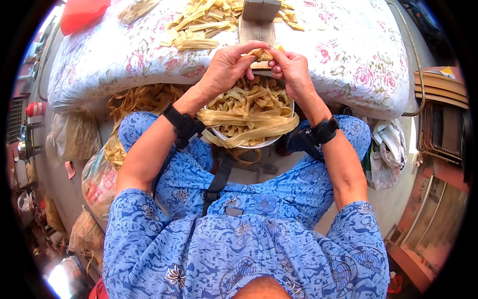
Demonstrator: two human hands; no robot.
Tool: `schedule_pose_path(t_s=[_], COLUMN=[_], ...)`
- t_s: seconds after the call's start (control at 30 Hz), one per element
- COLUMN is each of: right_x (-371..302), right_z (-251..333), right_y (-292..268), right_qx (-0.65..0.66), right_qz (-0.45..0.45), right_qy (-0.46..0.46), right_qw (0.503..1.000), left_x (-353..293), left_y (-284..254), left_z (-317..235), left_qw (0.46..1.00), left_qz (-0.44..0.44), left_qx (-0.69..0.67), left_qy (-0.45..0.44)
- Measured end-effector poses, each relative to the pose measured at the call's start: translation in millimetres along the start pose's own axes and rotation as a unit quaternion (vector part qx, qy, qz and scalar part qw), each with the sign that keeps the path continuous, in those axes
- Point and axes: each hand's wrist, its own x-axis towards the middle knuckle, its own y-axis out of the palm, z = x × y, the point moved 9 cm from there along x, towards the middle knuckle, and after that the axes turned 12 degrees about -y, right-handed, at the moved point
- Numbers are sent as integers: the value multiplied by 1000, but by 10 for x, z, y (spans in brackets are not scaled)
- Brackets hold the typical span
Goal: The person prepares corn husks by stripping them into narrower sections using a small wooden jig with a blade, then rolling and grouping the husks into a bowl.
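Pinched between my two hands, above the near edge of the table, is a tan-yellow strip [260, 55] bunched into a small knot-like piece. My left hand [226, 65] grips its left side with thumb and fingers closed. On the other side my right hand [293, 72] holds the right end in a pinch. Right below them a white-rimmed basin [271, 142] is heaped with short, knotted tan pieces [251, 97]. Long flat strips [249, 119] lie across the basin's near part and over its rim. I cannot tell what the strips are made of.
A flowered cloth [358, 55] covers the padded table, with a wooden stand [256, 31] and loose strips [201, 27] on it. A red bag [82, 15] lies far left. More strips [144, 99] spill beside my left knee. Plastic bags [388, 149] hang right; folded chairs [440, 119] lean beyond.
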Motion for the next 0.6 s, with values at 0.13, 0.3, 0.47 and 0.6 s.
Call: schedule_pose_path(t_s=[0.13, 0.3, 0.47, 0.6], right_x=[-34, -62, 21, -41], right_z=[-12, 84, 35, 252], right_y=[14, 135, 88, 140], right_qx=[-19, -68, -17, -73], right_qz=[5, 72, 93, 63], right_qy=[30, -5, -25, -77], right_qw=[999, 995, 995, 992], left_x=[-14, 19, 34, 47], left_y=[8, 10, 22, -12], left_z=[-23, 36, 91, 129], left_qw=[998, 999, 977, 980], left_qz=[1, 30, 103, 87], left_qx=[67, -7, -165, -152], left_qy=[6, -33, -89, -98])
